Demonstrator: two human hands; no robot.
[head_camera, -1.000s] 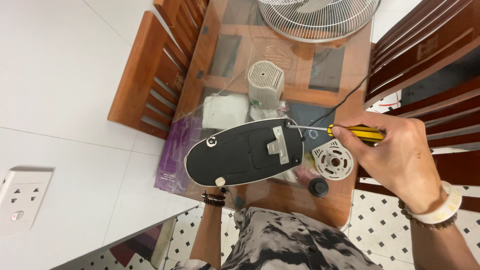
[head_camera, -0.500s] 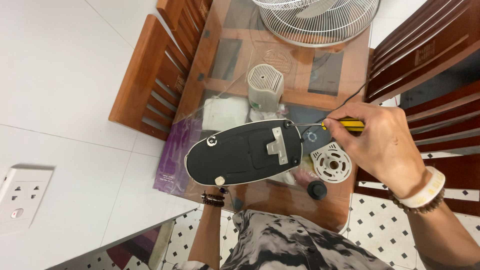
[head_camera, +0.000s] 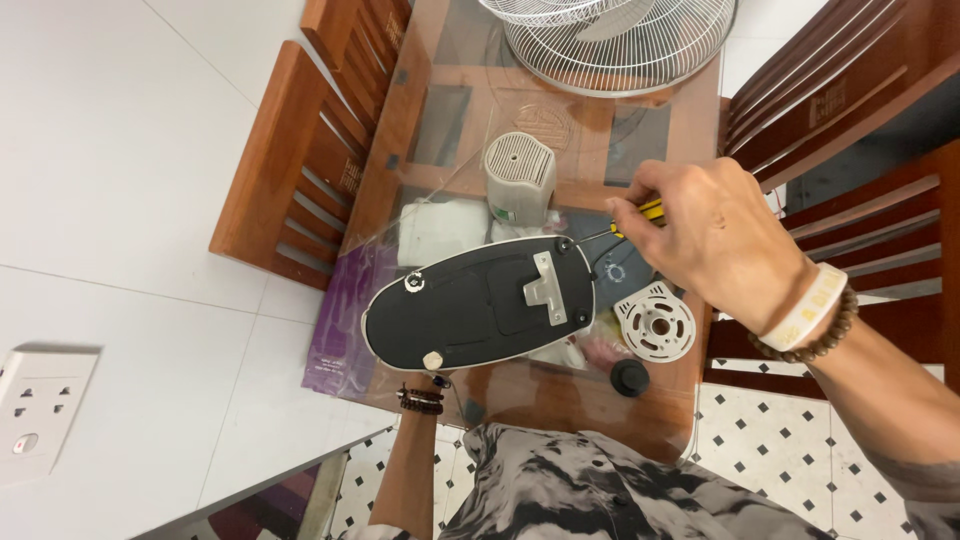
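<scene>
Screwdriver in right hand (purple package table-left)

I count one black fan base upturned mid-table, one yellow-handled screwdriver, one grey motor housing beyond it. Two wire fan grilles stacked at the far end. One white round disc, one black knob, near right. Three wooden chairs. One wall socket, near left.
</scene>
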